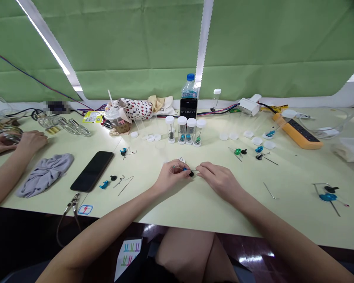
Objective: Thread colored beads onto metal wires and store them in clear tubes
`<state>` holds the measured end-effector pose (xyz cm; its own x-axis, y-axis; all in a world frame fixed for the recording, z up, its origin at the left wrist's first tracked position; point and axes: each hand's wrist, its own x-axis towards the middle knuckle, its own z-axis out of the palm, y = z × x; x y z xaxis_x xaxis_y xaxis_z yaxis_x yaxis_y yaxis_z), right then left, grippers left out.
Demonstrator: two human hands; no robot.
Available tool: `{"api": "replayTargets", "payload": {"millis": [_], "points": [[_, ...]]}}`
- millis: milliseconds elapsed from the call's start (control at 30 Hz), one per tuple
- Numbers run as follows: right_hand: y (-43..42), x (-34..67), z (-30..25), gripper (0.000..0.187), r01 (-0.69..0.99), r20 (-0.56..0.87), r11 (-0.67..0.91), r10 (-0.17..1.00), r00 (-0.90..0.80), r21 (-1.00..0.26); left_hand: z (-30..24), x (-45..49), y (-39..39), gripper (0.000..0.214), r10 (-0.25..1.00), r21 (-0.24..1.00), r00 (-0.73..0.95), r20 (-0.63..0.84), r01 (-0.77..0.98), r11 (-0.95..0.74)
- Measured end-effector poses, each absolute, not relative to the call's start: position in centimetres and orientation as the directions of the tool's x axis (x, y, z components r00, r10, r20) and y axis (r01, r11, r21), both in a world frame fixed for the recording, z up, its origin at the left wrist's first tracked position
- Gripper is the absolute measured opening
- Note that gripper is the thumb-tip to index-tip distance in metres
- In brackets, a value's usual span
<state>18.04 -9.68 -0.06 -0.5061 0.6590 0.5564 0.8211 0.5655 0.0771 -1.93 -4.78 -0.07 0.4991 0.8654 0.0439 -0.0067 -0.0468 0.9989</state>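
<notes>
Spanning the view: one pale table (212, 208), glossy dark floor (238, 251) below its near edge, green curtain (262, 47) behind. Places given from the tube row (191, 131).

Hands, two, nearer than the row: left hand (172, 175) pinching a blue piece (184, 169) with a black knob (191, 173) beside it, left-front of the row; right hand (216, 177), right-front, fingertips closed on a thin rod (196, 170) reaching toward that knob.
Loose rod (270, 190): one, right-front.
Flat phone (92, 171): one, left-front.
Gray cloth (45, 175): one, beyond the phone's left side.
Loose blue pieces: five; two left-front, three right.
Loose black knobs: four; one left-front, three right.
Green piece (238, 151): one on the tabletop, right.
Capped tubes: four, forming the row.
Timer phone (188, 107): one, upright behind, reading 01:46:21.
Bottle (190, 88): one, behind that.

Edges: bare tabletop from both hands to the near edge, and from right hand to loose rod; power strip (297, 133) bounding the far right.
</notes>
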Motion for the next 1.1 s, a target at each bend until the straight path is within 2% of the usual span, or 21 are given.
{"api": "replayTargets", "payload": {"millis": [100, 233, 367, 500, 667, 800, 967, 1100], "points": [[-9.85, 17.98, 0.45, 0.022, 0.807, 0.591, 0.555, 0.588, -0.553, 0.203, 0.09, -1.9, -4.76, 0.025, 0.868, 1.0, 0.496, 0.014, -0.021, -0.004], [-10.08, 17.85, 0.73, 0.021, 0.761, 0.56, 0.538, 0.527, -0.639, 0.363, 0.13, -1.92, -4.72, 0.026, 0.863, 0.999, 0.505, 0.011, -0.033, 0.006], [-10.14, 17.86, 0.62, 0.021, 0.723, 0.53, 0.523, 0.495, -0.689, 0.451, 0.18, -2.02, -4.67, 0.026, 0.856, 0.999, 0.517, 0.003, -0.041, 0.021], [-10.09, 17.77, 0.42, 0.02, 0.72, 0.528, 0.526, 0.493, -0.691, 0.452, 0.26, -2.07, -4.62, 0.027, 0.855, 0.999, 0.518, 0.009, -0.037, 0.012], [-10.16, 17.63, 0.16, 0.023, 0.729, 0.54, 0.576, 0.505, -0.673, 0.37, 0.04, -2.03, -4.64, 0.027, 0.846, 1.0, 0.533, 0.017, -0.029, -0.002], [-10.24, 17.7, 0.0, 0.025, 0.725, 0.533, 0.568, 0.503, -0.681, 0.391, -0.18, -1.98, -4.68, 0.026, 0.85, 0.999, 0.524, 0.05, -0.029, -0.041], [-10.24, 17.78, -0.09, 0.028, 0.744, 0.533, 0.592, 0.54, -0.652, 0.31, -0.15, -2.0, -4.67, 0.026, 0.855, 0.999, 0.517, 0.042, -0.023, -0.035], [-10.18, 17.84, 0.01, 0.028, 0.74, 0.524, 0.586, 0.538, -0.661, 0.331, -0.22, -2.0, -4.63, 0.024, 0.853, 0.999, 0.519, 0.055, -0.025, -0.048]]}}
